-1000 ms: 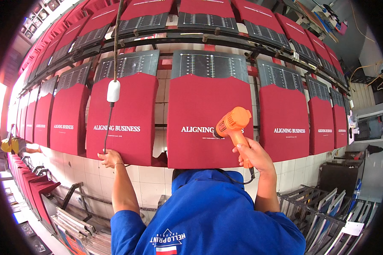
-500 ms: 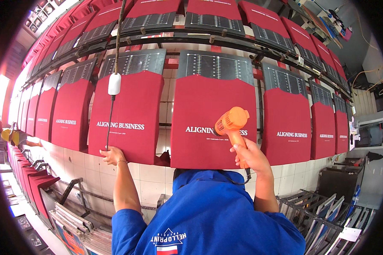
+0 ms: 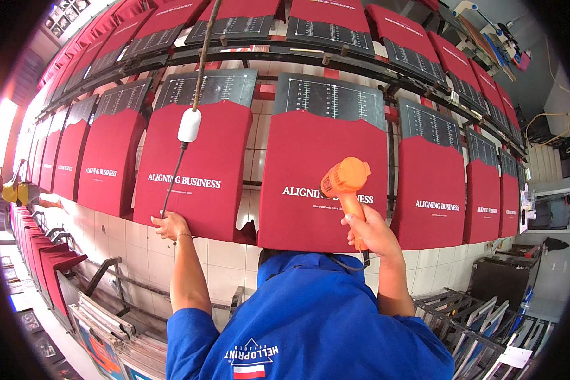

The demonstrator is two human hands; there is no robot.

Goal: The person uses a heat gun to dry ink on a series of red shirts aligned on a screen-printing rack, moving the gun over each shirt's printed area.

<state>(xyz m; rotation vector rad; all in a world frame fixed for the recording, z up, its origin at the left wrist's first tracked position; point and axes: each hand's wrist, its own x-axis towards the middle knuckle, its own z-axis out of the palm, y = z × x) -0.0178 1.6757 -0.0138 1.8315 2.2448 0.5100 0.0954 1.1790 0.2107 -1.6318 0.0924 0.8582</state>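
Head view: right of frame centre, the right grip (image 3: pixel 373 234) encloses the handle (image 3: pixel 352 204) of the orange blower (image 3: pixel 347 176), likely light, rigid, best held there; whether the left grip (image 3: pixel 173 227) pinches the cord (image 3: pixel 174 175), I cannot tell.

A dark cabinet (image 3: pixel 501 280) stands near a metal rack (image 3: pixel 448 311)

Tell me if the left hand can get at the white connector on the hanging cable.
Likely yes: the dark cable runs from the white connector down to the left hand, and nothing visible blocks the space between, though the hand must reach farther forward.
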